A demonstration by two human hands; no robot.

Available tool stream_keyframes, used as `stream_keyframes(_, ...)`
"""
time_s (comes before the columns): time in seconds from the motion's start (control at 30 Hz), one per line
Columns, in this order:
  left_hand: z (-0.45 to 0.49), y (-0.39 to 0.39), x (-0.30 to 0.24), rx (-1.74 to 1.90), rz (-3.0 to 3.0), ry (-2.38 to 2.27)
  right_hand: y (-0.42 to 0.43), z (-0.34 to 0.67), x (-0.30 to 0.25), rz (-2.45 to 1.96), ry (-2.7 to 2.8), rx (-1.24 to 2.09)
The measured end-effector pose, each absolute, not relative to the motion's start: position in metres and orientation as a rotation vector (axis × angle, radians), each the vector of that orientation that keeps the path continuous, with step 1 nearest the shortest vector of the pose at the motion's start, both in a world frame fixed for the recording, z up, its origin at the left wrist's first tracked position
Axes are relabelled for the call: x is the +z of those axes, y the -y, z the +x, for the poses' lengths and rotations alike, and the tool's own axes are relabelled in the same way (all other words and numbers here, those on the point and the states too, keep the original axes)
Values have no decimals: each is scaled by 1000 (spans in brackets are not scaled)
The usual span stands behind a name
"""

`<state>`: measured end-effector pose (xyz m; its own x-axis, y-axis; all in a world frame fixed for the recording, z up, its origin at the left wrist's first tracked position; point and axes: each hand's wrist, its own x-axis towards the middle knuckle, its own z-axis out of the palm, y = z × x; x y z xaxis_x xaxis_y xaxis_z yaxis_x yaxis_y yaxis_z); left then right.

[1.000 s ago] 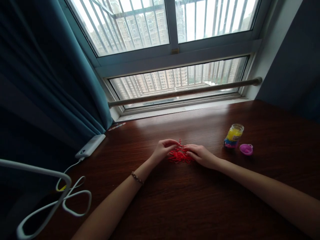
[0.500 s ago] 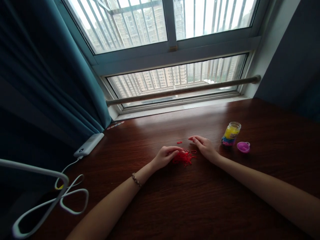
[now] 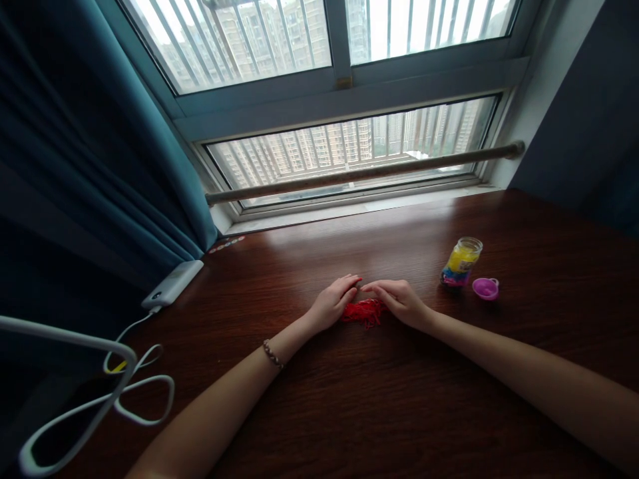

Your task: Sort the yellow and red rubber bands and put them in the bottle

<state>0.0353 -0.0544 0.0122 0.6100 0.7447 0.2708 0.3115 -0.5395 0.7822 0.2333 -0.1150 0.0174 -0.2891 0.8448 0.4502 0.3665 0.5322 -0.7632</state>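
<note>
Red elastic bands [image 3: 365, 311] heaped at frame centre on wooden desk [image 3: 349, 412]; left hand [image 3: 333, 303] and right hand [image 3: 399, 303] cupped half-open against either side, gripping none. Risk: loose bands may squirt out under fingertips; right forearm could knock open jar [image 3: 462, 261].

Both hands have closed in, cupping the red bands [image 3: 365, 311] into a tighter pile.

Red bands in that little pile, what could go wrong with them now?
The red bands lie loose between the left hand and right hand, so some might slip out and scatter across the table. The jar stands open near the right arm, its pink lid beside it; a bump could tip it and spill more.
</note>
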Motion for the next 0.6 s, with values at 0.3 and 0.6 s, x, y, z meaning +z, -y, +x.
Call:
stream_keyframes(0.3,28,63,21,844,1719,-714,108,236,9,-1171,1737,558)
stream_keyframes(0.6,26,57,10,946,2295,-1437,121,226,15,-938,1982,795)
